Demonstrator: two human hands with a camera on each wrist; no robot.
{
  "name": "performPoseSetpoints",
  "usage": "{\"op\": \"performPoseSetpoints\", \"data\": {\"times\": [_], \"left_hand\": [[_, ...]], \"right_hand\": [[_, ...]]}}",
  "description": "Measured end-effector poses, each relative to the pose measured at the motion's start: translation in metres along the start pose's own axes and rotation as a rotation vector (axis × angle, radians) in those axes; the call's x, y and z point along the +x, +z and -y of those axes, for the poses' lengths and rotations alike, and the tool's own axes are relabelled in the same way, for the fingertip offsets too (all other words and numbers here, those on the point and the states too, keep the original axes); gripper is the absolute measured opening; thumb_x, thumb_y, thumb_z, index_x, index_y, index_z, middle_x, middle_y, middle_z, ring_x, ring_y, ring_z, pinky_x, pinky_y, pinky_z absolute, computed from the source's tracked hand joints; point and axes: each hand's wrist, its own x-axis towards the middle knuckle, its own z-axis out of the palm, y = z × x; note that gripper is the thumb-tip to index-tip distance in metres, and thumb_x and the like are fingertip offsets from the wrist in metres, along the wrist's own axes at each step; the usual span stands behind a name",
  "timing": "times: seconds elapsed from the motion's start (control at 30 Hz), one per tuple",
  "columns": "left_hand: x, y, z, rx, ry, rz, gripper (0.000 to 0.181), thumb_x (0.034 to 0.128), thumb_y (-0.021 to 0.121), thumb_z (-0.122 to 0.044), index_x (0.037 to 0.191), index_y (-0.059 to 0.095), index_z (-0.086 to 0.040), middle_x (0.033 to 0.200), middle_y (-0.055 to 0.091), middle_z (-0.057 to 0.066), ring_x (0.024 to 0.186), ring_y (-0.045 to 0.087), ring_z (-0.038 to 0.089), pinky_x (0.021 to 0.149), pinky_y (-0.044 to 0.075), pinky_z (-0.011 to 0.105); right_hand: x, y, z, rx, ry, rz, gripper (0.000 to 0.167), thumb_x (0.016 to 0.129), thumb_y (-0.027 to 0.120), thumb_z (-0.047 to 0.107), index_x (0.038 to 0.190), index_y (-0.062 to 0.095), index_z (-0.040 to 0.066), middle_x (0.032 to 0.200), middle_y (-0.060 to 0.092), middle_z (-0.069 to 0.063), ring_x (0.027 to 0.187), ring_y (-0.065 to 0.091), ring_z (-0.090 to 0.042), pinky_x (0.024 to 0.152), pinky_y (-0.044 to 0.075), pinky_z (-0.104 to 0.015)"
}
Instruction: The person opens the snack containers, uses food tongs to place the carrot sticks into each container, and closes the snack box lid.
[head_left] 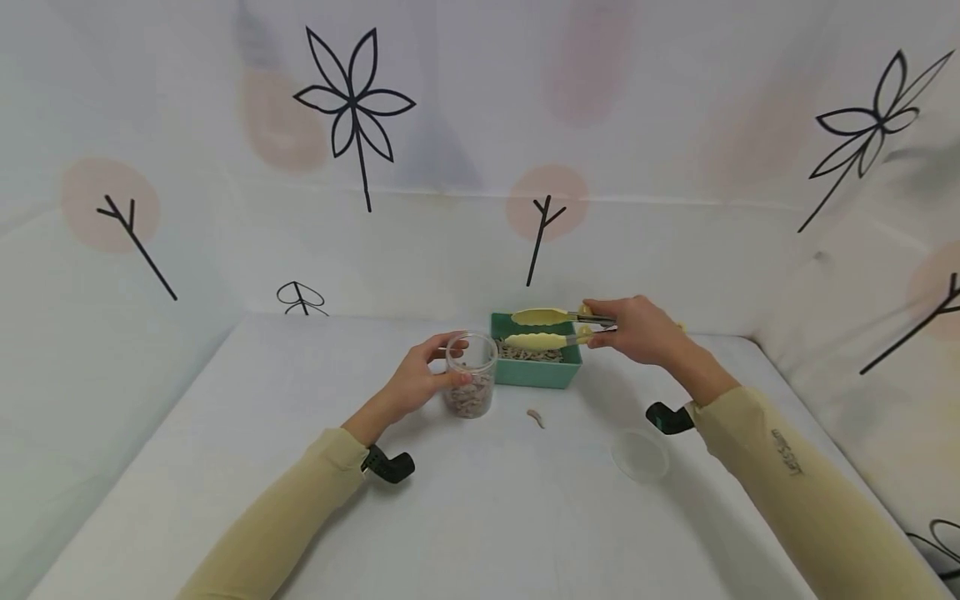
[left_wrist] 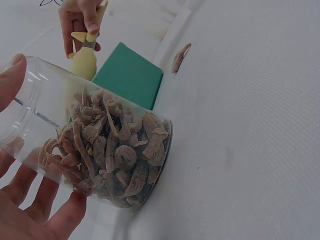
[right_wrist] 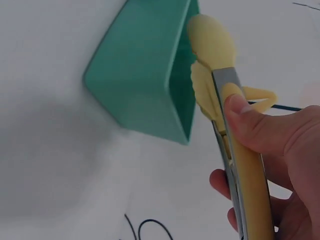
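My left hand (head_left: 416, 377) grips a clear plastic jar (left_wrist: 55, 100), thumb on one side and fingers round the other. Brown dried pieces (left_wrist: 117, 150) fill its lower part; the top has no lid on it. In my right hand (head_left: 643, 333) are yellow-tipped metal tongs (right_wrist: 225, 95), held by the handles with the thumb on one arm. Their yellow heads stand apart over a green rectangular box (head_left: 536, 377), just right of the jar. Small greyish-brown pieces (head_left: 531, 356) lie inside this box. Nothing shows clearly between the tong heads.
One stray dried piece (head_left: 536, 418) lies on the white table (head_left: 480, 517) in front of the box. A clear round lid (head_left: 640, 456) rests farther right, near my right forearm. Behind the table hangs a patterned white cloth (head_left: 450, 242).
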Motion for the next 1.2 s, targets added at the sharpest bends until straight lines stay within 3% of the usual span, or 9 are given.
{"op": "performPoseSetpoints", "data": {"times": [0.17, 0.33, 0.43, 0.57, 0.67, 0.77, 0.9, 1.2], "left_hand": [[0.0, 0.0, 0.0, 0.004, 0.012, -0.002, 0.067, 0.0883, 0.078, -0.017, 0.147, 0.046, -0.012, 0.143, 0.052, 0.017, 0.128, 0.048, 0.031, 0.1, 0.043, 0.053], [-0.001, 0.001, -0.001, 0.016, 0.022, 0.003, 0.067, 0.0889, 0.077, -0.016, 0.148, 0.045, -0.01, 0.142, 0.052, 0.019, 0.129, 0.048, 0.033, 0.1, 0.043, 0.054], [-0.001, 0.001, -0.001, 0.016, 0.02, 0.0, 0.068, 0.0893, 0.077, -0.015, 0.149, 0.044, -0.01, 0.143, 0.052, 0.018, 0.13, 0.047, 0.034, 0.099, 0.044, 0.054], [-0.002, 0.001, -0.002, 0.006, 0.022, 0.0, 0.071, 0.0894, 0.076, -0.013, 0.15, 0.041, -0.007, 0.144, 0.05, 0.019, 0.131, 0.046, 0.038, 0.099, 0.043, 0.055], [-0.001, 0.0, -0.002, 0.013, 0.023, 0.001, 0.07, 0.0898, 0.076, -0.013, 0.15, 0.042, -0.007, 0.143, 0.051, 0.018, 0.131, 0.046, 0.037, 0.099, 0.043, 0.055], [0.0, 0.0, -0.001, 0.018, 0.028, -0.002, 0.067, 0.0897, 0.076, -0.014, 0.149, 0.044, -0.009, 0.142, 0.052, 0.018, 0.13, 0.047, 0.035, 0.1, 0.043, 0.055], [0.001, -0.001, -0.001, 0.013, 0.028, 0.0, 0.067, 0.0892, 0.077, -0.016, 0.148, 0.045, -0.012, 0.142, 0.052, 0.019, 0.129, 0.048, 0.033, 0.1, 0.043, 0.054], [0.0, 0.001, -0.001, 0.016, 0.043, -0.003, 0.066, 0.0893, 0.077, -0.015, 0.148, 0.045, -0.01, 0.142, 0.053, 0.018, 0.128, 0.049, 0.033, 0.099, 0.044, 0.053]], "right_hand": [[0.01, 0.002, -0.003, -0.119, -0.003, 0.087, 0.07, 0.086, 0.08, 0.026, 0.146, 0.049, 0.004, 0.135, 0.06, -0.02, 0.117, 0.058, -0.04, 0.092, 0.048, -0.055], [0.02, -0.008, 0.01, -0.187, 0.037, 0.207, 0.073, 0.084, 0.082, 0.027, 0.146, 0.05, 0.005, 0.135, 0.059, -0.023, 0.12, 0.055, -0.043, 0.089, 0.05, -0.056], [0.027, -0.009, 0.018, -0.187, 0.065, 0.26, 0.071, 0.085, 0.081, 0.024, 0.146, 0.05, 0.005, 0.137, 0.056, -0.023, 0.125, 0.051, -0.044, 0.092, 0.048, -0.058], [0.034, 0.001, 0.019, -0.15, 0.046, 0.295, 0.071, 0.087, 0.08, 0.021, 0.147, 0.047, 0.004, 0.139, 0.054, -0.023, 0.127, 0.05, -0.043, 0.097, 0.045, -0.057], [0.035, 0.01, 0.016, -0.12, 0.02, 0.272, 0.069, 0.087, 0.079, 0.019, 0.146, 0.047, 0.004, 0.137, 0.057, -0.021, 0.12, 0.056, -0.038, 0.094, 0.049, -0.051], [0.033, 0.017, 0.015, -0.108, -0.004, 0.22, 0.064, 0.087, 0.079, 0.017, 0.143, 0.051, 0.005, 0.131, 0.062, -0.019, 0.104, 0.063, -0.029, 0.081, 0.053, -0.042], [0.029, 0.026, 0.012, -0.107, -0.021, 0.152, 0.057, 0.087, 0.079, 0.019, 0.139, 0.057, 0.007, 0.12, 0.068, -0.017, 0.083, 0.062, -0.021, 0.063, 0.05, -0.032], [0.021, 0.035, 0.007, -0.154, -0.061, 0.044, 0.05, 0.087, 0.078, 0.023, 0.134, 0.064, 0.012, 0.111, 0.073, -0.014, 0.07, 0.061, -0.017, 0.052, 0.045, -0.029]]}}
